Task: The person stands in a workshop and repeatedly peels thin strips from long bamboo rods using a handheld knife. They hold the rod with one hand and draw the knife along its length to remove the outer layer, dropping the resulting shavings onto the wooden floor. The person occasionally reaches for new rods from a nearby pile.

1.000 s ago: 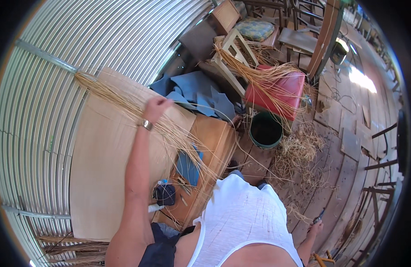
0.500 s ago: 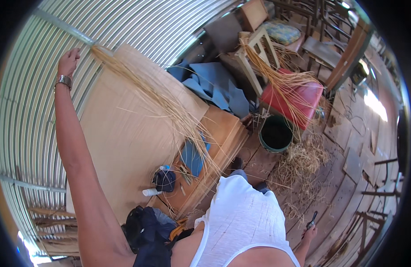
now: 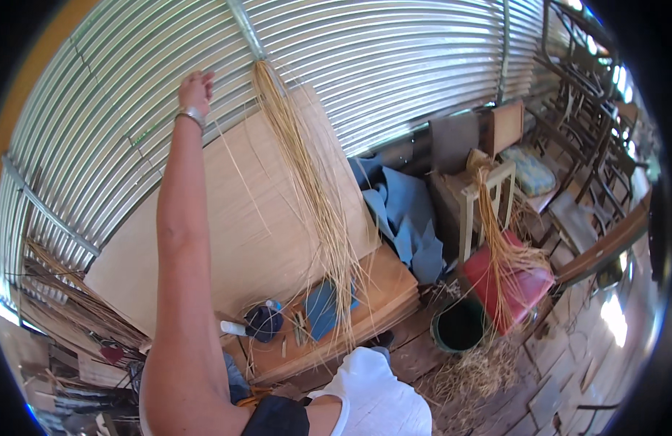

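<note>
My left hand [image 3: 196, 91] is raised at the end of a stretched arm, in front of the corrugated metal wall. Its fingers are curled closed, and a single thin straw-coloured strand [image 3: 239, 174] hangs from beside them, seemingly pinched there. To the right of it, a long bundle of the same plant strands [image 3: 296, 145] is fixed at its top to a metal post [image 3: 246, 29] and drapes over a pale wooden board [image 3: 227, 218]. My right hand is out of view.
Below the bundle, a wooden bench [image 3: 387, 280] carries a blue sheet [image 3: 323, 309], a dark pouch [image 3: 264, 323] and a white bottle [image 3: 233, 328]. Rightward are blue fabric [image 3: 405, 211], a dark bucket [image 3: 458, 325], a red seat [image 3: 521, 280] with more strands, and fibre scraps [image 3: 474, 381].
The view has swung left, so the scene sits further right. A loose strand now shows beside my left hand. My right hand, which held a dark-handled tool, has left the view.
</note>
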